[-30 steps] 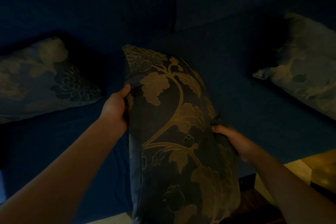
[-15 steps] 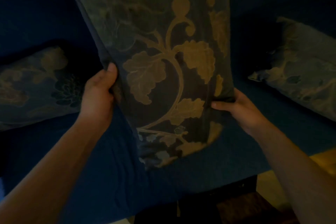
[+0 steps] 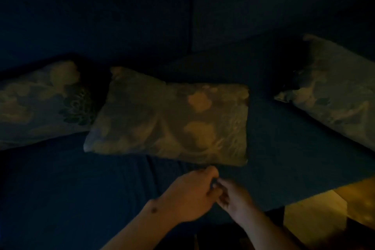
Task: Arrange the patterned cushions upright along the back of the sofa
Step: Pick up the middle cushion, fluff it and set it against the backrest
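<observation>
The middle cushion (image 3: 170,122), soft and puffy with gold leaf shapes, lay on the dark blue sofa seat (image 3: 60,184). Two more leafy cushions sat at nine o'clock (image 3: 40,103) and three o'clock (image 3: 332,91). Below, the left hand (image 3: 188,195) and right hand (image 3: 235,199) touched, curled and holding nothing.

Sofa (image 3: 284,148): dark blue. Three cushions, left (image 3: 38,103), centre (image 3: 170,124), right (image 3: 332,95): grey-olive with gold floral pattern.

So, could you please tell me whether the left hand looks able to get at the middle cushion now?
Probably yes: the left hand sits just below the middle cushion, nothing between.
</observation>
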